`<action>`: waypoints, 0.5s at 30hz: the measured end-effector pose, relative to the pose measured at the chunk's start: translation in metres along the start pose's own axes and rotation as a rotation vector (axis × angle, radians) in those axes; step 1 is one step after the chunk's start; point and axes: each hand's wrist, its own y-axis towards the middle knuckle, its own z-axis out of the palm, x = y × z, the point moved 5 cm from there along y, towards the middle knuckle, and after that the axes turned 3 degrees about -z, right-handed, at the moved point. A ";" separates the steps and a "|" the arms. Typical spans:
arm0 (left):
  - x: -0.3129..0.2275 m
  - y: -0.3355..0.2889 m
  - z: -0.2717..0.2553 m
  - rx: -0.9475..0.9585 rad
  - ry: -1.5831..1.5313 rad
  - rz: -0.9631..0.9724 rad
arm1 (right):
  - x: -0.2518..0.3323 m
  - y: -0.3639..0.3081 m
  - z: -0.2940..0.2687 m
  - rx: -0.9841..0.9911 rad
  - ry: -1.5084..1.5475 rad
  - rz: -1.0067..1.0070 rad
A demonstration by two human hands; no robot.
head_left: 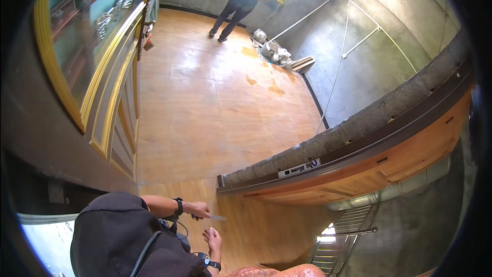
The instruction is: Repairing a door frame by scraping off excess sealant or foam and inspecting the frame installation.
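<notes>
My left hand [198, 209] is closed around a small tool with a thin, flat, pale-grey blade [219, 218]. The blade points right, over the wood-look floor; most of its handle is hidden in the fingers, so its exact kind is unclear. Just below it, my right hand [213, 239] is raised with loosely bent fingers slightly apart and nothing visible in them. It does not touch the tool. Dark bands circle both wrists. A thin cable [180, 228] loops beside my dark shirt [110, 231], whose sleeve fills the lower left.
A cut wall edge with dark trim [328, 146] crosses the right, bearing a small tool [299, 168]. Framed glass doors [105, 51] stand left. Far off, a person [238, 7] faces the window near bags and debris [274, 51]. A metal railing [342, 236] lies lower right.
</notes>
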 end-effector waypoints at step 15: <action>-0.087 0.057 -0.097 -0.141 -0.198 -0.020 | 0.158 0.142 0.003 0.298 -0.207 -0.257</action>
